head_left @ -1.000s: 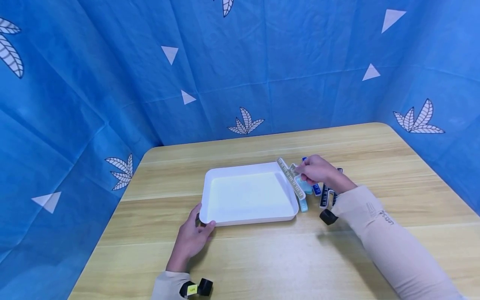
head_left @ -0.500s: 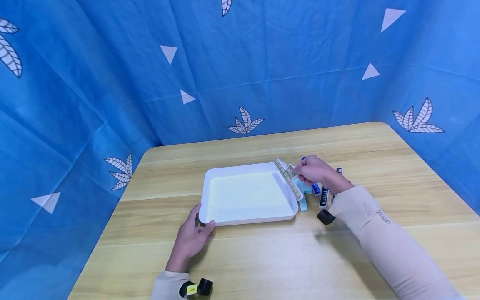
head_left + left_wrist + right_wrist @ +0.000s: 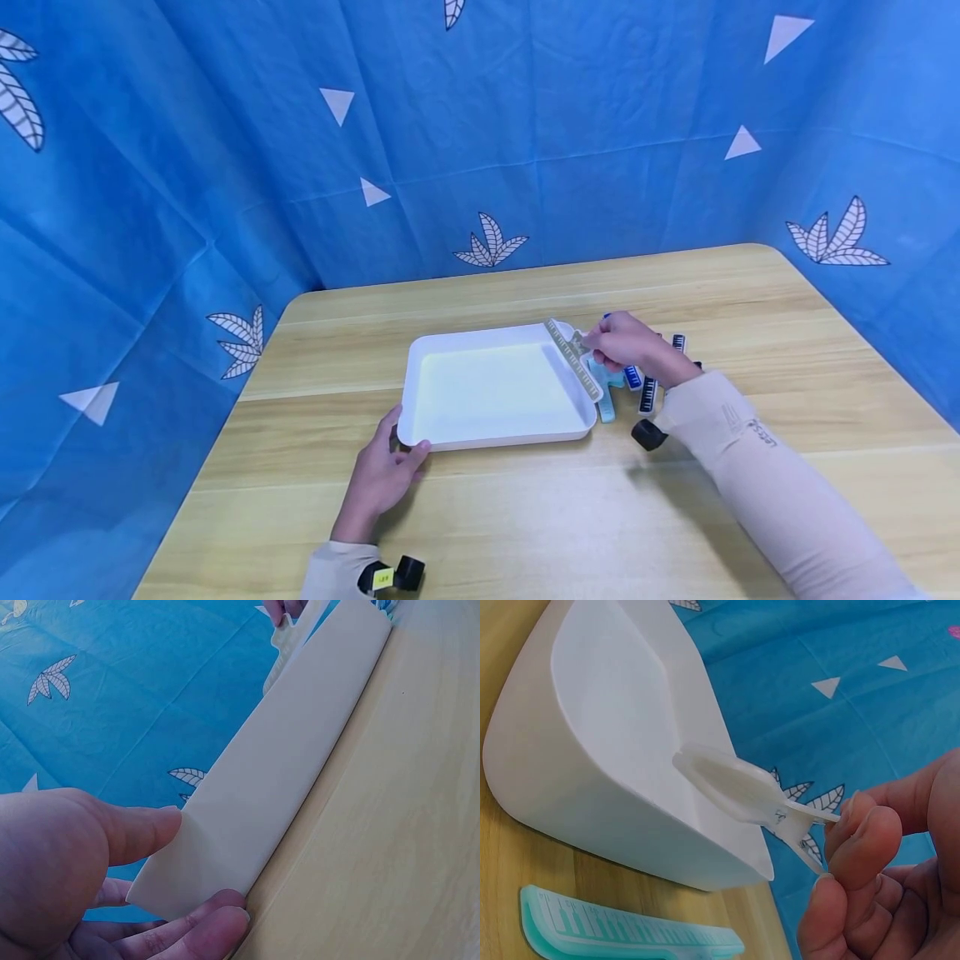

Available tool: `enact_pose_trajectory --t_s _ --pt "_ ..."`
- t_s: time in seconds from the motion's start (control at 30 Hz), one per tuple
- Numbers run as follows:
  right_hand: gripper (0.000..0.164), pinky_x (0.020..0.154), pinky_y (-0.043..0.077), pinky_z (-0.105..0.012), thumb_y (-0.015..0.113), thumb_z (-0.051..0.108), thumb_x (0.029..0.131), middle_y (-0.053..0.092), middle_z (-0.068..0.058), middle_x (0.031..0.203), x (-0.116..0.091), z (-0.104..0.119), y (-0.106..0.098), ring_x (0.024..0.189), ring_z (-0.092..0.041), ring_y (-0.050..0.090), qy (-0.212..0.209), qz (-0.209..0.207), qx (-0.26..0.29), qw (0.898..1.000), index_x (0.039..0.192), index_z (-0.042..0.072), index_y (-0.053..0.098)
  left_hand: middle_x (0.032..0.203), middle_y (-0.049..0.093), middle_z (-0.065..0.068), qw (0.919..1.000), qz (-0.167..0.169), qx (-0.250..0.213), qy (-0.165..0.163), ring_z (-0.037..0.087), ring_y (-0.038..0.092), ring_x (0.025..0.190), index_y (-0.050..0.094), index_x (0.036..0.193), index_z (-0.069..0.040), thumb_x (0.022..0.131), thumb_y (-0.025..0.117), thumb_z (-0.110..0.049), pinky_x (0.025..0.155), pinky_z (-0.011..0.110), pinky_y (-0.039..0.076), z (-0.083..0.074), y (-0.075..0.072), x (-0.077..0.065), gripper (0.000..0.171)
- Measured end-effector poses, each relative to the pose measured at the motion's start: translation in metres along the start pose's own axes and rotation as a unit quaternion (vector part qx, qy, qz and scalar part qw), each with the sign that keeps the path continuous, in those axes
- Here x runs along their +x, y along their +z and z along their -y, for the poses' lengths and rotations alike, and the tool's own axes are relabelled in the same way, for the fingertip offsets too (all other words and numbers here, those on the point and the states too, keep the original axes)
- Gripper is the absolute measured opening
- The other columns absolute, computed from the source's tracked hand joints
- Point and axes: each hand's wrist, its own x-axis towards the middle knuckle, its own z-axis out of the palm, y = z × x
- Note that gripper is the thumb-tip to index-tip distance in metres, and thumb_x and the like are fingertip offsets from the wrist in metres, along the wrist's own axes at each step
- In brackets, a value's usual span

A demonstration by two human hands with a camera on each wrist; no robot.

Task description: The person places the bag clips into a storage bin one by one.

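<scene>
My left hand (image 3: 381, 471) grips the near left corner of a white tray (image 3: 495, 443), thumb on the rim and fingers underneath in the left wrist view. At the tray's right end, my right hand (image 3: 626, 342) pinches the handles of a beige bag clip (image 3: 573, 360) printed with a keyboard pattern. The clip (image 3: 731, 787) is held over the tray's rim, its long edge reaching over the inside. Below it, a light teal clip (image 3: 622, 926) lies on the table beside the tray wall.
Right of the tray lie a blue clip (image 3: 633, 378) and a black-and-white clip (image 3: 648, 396), with another black-and-white clip (image 3: 678, 342) partly hidden by the right hand and wrist. A blue printed curtain (image 3: 525, 142) hangs behind the wooden table (image 3: 525, 525).
My right hand has shifted slightly left, carrying the beige clip from beside the tray's right rim to over it. The left hand and tray have stayed in place.
</scene>
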Motion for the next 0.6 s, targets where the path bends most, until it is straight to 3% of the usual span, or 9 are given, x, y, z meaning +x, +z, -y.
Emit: enact_pose_trajectory --t_s 0.33,0.6 --pt "0.024 0.052 0.038 -0.028 0.048 0.019 0.093 0.049 -0.004 0.060 0.0039 0.0008 0.0046 0.048 -0.013 0.041 0.003 0.006 0.017 1.000 0.084 -0.003 0.056 0.139 0.036 0.020 1.0000 -0.004 0.001 -0.001 0.012 0.063 0.067 0.017 0.145 -0.015 0.087 0.062 -0.033 0.069 0.033 0.043 0.0004 0.0003 -0.0007 0.075" --pt "0.024 0.051 0.037 -0.027 0.049 0.019 0.092 0.049 -0.005 0.059 0.0044 0.0045 0.0076 0.046 -0.013 0.041 0.008 0.007 0.020 1.000 0.083 -0.002 0.056 0.137 0.038 0.020 1.0000 -0.003 0.003 0.006 0.012 0.063 0.066 0.017 0.145 -0.014 0.087 0.061 -0.035 0.069 0.032 0.042 -0.0012 -0.0004 -0.0015 0.076"
